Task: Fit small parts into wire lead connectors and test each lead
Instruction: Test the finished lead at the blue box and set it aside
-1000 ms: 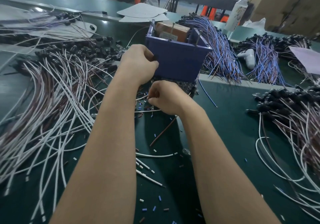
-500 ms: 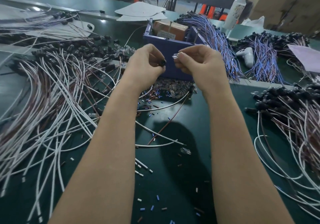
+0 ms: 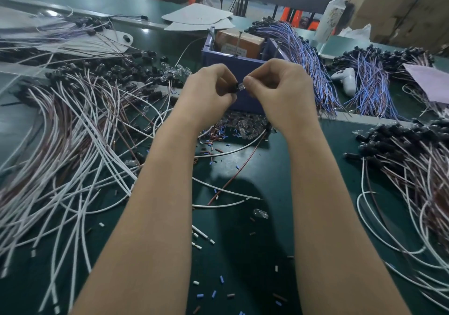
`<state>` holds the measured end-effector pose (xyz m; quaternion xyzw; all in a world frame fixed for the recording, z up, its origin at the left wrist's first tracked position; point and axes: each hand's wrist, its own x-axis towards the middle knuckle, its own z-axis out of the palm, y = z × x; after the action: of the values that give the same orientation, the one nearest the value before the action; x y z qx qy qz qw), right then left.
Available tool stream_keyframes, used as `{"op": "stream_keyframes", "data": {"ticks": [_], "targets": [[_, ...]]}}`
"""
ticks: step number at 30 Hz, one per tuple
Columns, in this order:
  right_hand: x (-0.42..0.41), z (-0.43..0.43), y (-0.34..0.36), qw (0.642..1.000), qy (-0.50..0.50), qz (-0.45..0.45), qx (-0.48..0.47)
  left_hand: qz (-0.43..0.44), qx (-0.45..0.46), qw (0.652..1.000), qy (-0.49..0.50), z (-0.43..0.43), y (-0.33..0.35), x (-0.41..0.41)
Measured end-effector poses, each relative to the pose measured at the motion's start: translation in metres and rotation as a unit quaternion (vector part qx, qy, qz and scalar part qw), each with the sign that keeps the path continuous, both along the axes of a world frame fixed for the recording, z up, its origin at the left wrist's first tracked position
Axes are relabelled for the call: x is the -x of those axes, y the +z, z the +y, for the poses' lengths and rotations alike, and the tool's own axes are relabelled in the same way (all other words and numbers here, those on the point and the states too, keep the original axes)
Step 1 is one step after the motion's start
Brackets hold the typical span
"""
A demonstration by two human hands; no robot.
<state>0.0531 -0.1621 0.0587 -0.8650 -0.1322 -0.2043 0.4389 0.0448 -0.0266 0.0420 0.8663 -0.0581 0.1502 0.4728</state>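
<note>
I have both hands raised just in front of the blue bin point(image 3: 218, 58), and they meet over its near wall. The left hand point(image 3: 206, 91) is curled and pinches a small black connector point(image 3: 233, 88) between thumb and fingertips. The right hand point(image 3: 279, 91) is curled too and pinches a tiny clear part point(image 3: 241, 87) at its fingertips. The part touches the end of the connector, though I cannot tell how far in it sits. So the task's pieces lie right between my two hands, held up off the desk point(image 3: 243, 241) against the bin's front face. At the foot of the bin's near wall, on the desk, lies a heap of clear parts point(image 3: 243, 125) mixed with short blue and brown sleeve bits. From that heap a white wire point(image 3: 233, 150) and a brown wire point(image 3: 233, 178) trail toward me between my forearms. I cannot tell whether they belong to the connector I hold. Inside the bin sits a brown cardboard box point(image 3: 239, 41). To the left of the bin spreads a big fan of white and brown leads point(image 3: 73, 144) with black connectors at their far ends. Just to the bin's right lies a bundle of blue and purple leads point(image 3: 306, 57). Farther to the right of the bin and nearer me lies a second pile of leads point(image 3: 413, 168), also white and brown.
</note>
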Motion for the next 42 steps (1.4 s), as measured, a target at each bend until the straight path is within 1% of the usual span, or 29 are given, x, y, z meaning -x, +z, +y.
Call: {"op": "stream_keyframes", "data": {"ticks": [3, 14, 23, 27, 31, 36, 39, 42], "targets": [[-0.001, 0.000, 0.000, 1.000, -0.011, -0.004, 0.011, -0.003, -0.025, 1.000, -0.003, 0.000, -0.001, 0.000], [-0.001, -0.004, 0.001, 1.000, -0.028, 0.001, 0.007, -0.001, -0.061, 0.998, -0.010, -0.001, -0.001, 0.001], [-0.002, 0.000, -0.004, 1.000, -0.018, 0.009, 0.015, -0.018, -0.061, 0.998, -0.019, -0.001, 0.001, 0.002], [-0.005, -0.005, -0.007, 0.997, -0.009, 0.049, -0.053, -0.025, -0.067, 0.997, -0.017, -0.002, 0.003, 0.004], [-0.007, -0.008, -0.011, 0.981, 0.036, 0.105, -0.156, 0.002, -0.109, 0.994, -0.006, -0.002, 0.003, 0.005], [-0.010, -0.007, -0.015, 0.972, 0.043, 0.120, -0.195, -0.030, -0.120, 0.992, -0.010, -0.004, 0.003, 0.006], [-0.010, -0.006, -0.018, 0.965, 0.048, 0.126, -0.227, -0.048, -0.102, 0.994, -0.008, -0.007, 0.002, 0.005], [-0.011, -0.004, -0.020, 0.950, 0.060, 0.152, -0.264, -0.058, -0.104, 0.993, -0.004, -0.007, 0.002, 0.004]]}}
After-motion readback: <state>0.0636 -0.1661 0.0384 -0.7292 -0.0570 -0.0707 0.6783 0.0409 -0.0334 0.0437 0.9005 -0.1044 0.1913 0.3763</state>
